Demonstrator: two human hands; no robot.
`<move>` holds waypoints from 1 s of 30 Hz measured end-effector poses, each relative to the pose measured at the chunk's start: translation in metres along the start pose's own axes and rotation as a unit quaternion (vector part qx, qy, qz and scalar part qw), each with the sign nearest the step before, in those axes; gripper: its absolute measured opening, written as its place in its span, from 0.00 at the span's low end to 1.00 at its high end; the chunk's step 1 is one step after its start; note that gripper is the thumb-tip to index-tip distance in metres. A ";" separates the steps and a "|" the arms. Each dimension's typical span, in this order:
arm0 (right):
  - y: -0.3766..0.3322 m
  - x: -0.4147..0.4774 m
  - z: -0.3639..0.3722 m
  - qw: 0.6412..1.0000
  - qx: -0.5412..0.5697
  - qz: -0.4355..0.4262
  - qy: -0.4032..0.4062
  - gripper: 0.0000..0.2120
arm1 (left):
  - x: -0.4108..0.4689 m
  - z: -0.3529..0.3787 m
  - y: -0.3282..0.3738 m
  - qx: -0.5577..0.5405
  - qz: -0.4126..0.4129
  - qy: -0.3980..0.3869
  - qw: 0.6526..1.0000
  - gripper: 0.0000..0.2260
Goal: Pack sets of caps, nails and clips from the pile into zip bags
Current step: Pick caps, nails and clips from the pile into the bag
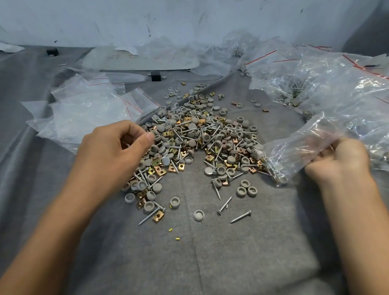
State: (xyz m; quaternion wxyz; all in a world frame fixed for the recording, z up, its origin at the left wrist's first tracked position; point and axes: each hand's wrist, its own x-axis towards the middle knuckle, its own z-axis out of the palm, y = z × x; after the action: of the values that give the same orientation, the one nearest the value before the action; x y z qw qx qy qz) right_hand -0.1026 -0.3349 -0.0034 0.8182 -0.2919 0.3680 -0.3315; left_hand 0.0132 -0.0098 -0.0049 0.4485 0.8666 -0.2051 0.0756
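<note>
A pile (195, 142) of grey round caps, silver screw-like nails and brass-coloured square clips lies on grey cloth in the middle. My left hand (114, 151) hovers over the pile's left edge with fingers curled toward the thumb; whether it holds any piece is hidden. My right hand (336, 159) grips a small clear zip bag (300, 148) at the pile's right edge. Some nails and a cap show inside the bag's lower corner.
Empty zip bags (85, 109) with red strips lie at the back left. Filled and crumpled bags (337, 85) heap up at the right. Loose caps and nails (240, 216) are scattered toward me on the grey cloth (221, 261). A wall stands behind.
</note>
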 end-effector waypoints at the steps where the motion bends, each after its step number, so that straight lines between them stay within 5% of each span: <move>1: 0.001 0.000 -0.001 1.000 0.018 0.012 0.001 0.13 | 0.000 -0.001 -0.002 0.009 -0.004 -0.007 1.000 0.08; 6: 0.001 -0.002 -0.002 0.999 0.034 0.005 -0.038 0.11 | 0.000 -0.002 -0.007 0.125 -0.020 -0.082 0.989 0.04; 14: 0.012 -0.025 0.016 0.972 -0.125 -0.180 -0.087 0.06 | -0.002 -0.006 -0.015 0.295 -0.029 -0.172 0.939 0.10; 26: 0.038 -0.062 0.031 0.930 -0.204 -0.218 -0.214 0.11 | 0.005 -0.006 -0.024 0.135 -0.065 -0.201 0.968 0.14; 30: 0.047 -0.065 0.032 0.922 -0.215 -0.218 -0.238 0.12 | 0.009 0.002 -0.021 0.078 -0.038 -0.127 0.988 0.10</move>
State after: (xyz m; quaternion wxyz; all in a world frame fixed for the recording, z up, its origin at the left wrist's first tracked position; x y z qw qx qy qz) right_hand -0.0950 -0.2495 0.0078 0.7067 -0.6041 0.1521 -0.3355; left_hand 0.0297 -0.0033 -0.0187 0.3526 0.9086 -0.2209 -0.0370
